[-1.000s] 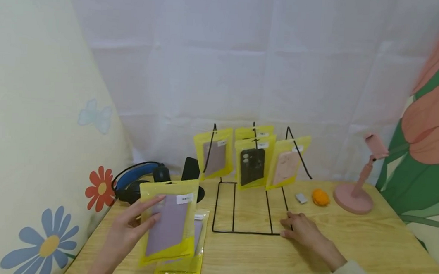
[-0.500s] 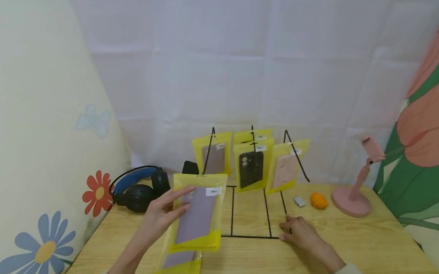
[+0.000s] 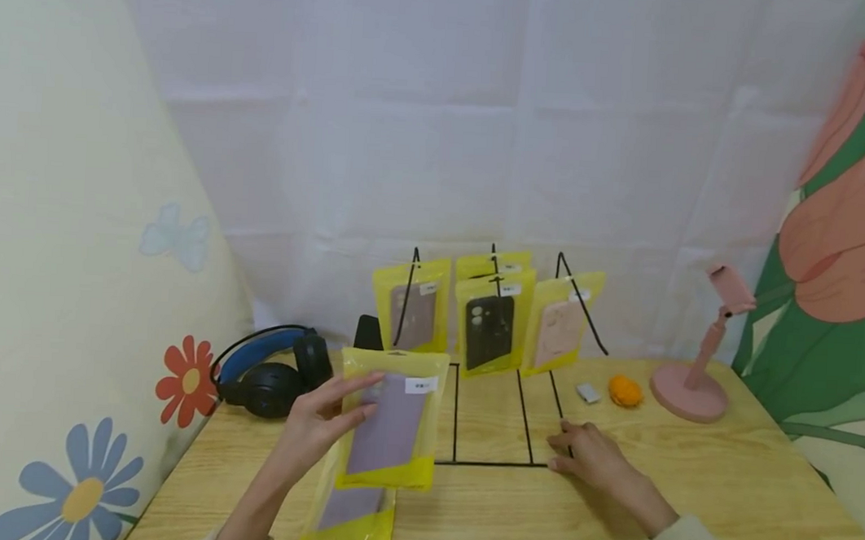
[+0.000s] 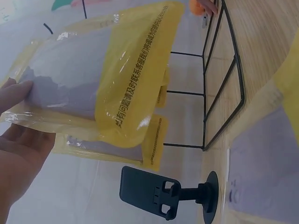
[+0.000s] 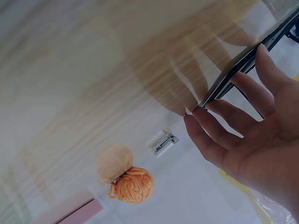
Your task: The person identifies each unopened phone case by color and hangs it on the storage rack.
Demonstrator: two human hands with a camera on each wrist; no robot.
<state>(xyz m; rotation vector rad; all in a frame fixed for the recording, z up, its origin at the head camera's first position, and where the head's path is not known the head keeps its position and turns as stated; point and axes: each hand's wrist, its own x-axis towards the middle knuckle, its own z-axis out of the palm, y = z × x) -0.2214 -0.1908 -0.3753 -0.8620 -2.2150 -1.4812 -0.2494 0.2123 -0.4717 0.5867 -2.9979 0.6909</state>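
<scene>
My left hand [image 3: 314,423] pinches the left edge of a yellow-bordered clear pouch holding a purple phone case [image 3: 386,431], raised above the table. Below and partly behind it, another pouch with a purple case [image 3: 352,514] lies on the wood. My right hand [image 3: 591,458] grips the front right corner of a black wire display rack [image 3: 492,464]; in the right wrist view, its thumb and fingers [image 5: 205,133] are at the bar. Similar pouches hang from the rack's hooks: a mauve case [image 3: 411,318] left, a black case [image 3: 490,330] in front of another pouch mid-rack, a pink case [image 3: 560,330] right.
Black and blue headphones [image 3: 268,388] lie at the left. A black phone stand [image 4: 149,191] stands behind the raised pouch. To the right are a small grey-white item [image 3: 587,392], an orange yarn ball [image 3: 625,391] and a pink stand [image 3: 690,392]. A white cloth hangs behind.
My left hand has carried the pouch rightward, overlapping the rack's left side and uncovering the headphones. It has barely moved over the last half second. My right hand stays on the rack.
</scene>
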